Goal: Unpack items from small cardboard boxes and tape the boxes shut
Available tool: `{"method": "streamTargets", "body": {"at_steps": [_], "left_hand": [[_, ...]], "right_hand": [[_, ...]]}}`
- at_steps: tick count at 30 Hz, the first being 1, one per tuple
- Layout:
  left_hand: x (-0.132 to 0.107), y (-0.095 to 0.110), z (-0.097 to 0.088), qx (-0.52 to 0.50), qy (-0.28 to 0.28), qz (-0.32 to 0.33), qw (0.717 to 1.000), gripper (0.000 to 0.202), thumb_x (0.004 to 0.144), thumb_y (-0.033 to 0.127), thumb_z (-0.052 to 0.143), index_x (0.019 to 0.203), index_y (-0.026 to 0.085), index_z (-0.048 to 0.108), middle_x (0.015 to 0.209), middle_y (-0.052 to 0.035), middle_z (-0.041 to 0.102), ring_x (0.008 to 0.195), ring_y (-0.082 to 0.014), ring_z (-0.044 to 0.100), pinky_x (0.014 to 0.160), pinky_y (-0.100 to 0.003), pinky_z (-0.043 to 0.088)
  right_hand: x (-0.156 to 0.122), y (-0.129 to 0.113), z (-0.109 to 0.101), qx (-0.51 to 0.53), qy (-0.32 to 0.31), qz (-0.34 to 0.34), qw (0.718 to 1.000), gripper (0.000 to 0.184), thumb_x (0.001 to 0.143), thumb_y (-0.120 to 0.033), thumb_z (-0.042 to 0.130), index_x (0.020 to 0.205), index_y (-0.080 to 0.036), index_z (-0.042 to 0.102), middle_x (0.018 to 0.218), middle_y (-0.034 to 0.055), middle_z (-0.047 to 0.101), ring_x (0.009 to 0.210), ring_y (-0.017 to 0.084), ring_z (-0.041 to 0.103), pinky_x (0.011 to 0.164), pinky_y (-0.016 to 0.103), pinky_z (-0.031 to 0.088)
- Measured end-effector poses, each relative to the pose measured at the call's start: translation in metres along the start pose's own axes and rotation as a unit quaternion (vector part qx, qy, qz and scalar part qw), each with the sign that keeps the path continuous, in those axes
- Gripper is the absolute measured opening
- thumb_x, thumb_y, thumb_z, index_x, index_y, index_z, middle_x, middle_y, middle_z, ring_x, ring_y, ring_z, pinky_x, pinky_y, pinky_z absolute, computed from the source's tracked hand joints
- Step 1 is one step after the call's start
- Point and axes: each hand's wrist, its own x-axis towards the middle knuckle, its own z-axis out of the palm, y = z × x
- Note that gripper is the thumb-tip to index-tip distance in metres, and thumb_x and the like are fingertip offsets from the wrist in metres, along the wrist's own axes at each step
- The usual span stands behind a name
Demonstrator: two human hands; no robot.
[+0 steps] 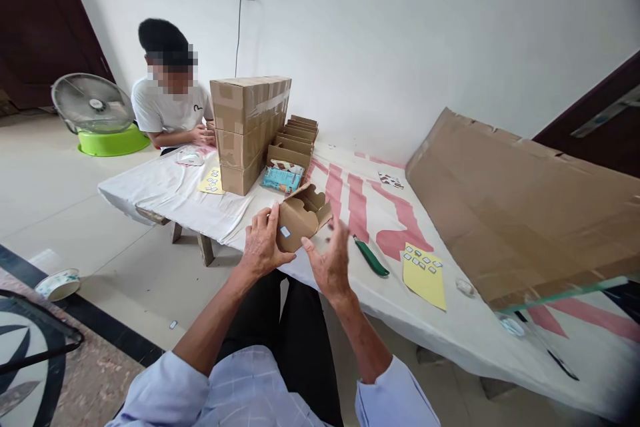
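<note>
A small brown cardboard box (pixel 296 225), its flaps partly raised, is tilted above the near edge of the table. On its side sits a small white sticker with a blue border (pixel 285 232). My left hand (pixel 261 241) grips the box from the left, thumb underneath and fingers along its side. At the box's right lower corner is my right hand (pixel 327 257), thumb touching the cardboard and fingers spread, slightly blurred. Just right of that hand lies a green-handled knife (pixel 371 257). A yellow sheet of stickers (pixel 424 275) rests farther right.
Stacked taped cartons (pixel 245 130) stand behind, beside a row of open boxes (pixel 295 140) and blue packets (pixel 283 177). A large cardboard sheet (pixel 520 207) leans at right. A co-worker (pixel 170 93) sits across the table (pixel 165 180). A fan (pixel 95 104) stands on the left.
</note>
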Motion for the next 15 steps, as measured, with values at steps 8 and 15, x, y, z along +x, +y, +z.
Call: {"method": "streamTargets", "body": {"at_steps": [8, 15], "left_hand": [[0.014, 0.01, -0.004, 0.002, -0.021, 0.046, 0.999, 0.126, 0.065, 0.035, 0.094, 0.171, 0.017, 0.027, 0.165, -0.0273, 0.05, 0.153, -0.0493, 0.047, 0.117, -0.063, 0.046], [0.019, 0.016, -0.009, 0.002, -0.05, 0.053, 0.997, 0.126, 0.063, 0.033, 0.093, 0.17, 0.018, 0.029, 0.167, -0.0261, 0.049, 0.153, -0.0484, 0.047, 0.117, -0.061, 0.045]], "right_hand": [[0.054, -0.013, -0.026, -0.228, -0.182, -0.316, 0.903, 0.028, 0.096, -0.014, 0.076, 0.122, -0.025, 0.079, 0.128, 0.0127, 0.072, 0.126, 0.034, 0.059, 0.109, 0.053, 0.05], [0.084, -0.016, -0.027, -0.32, -0.246, -0.372, 0.836, 0.012, 0.093, -0.02, 0.087, 0.103, -0.023, 0.08, 0.113, 0.0092, 0.069, 0.107, 0.029, 0.053, 0.091, 0.043, 0.043]]}}
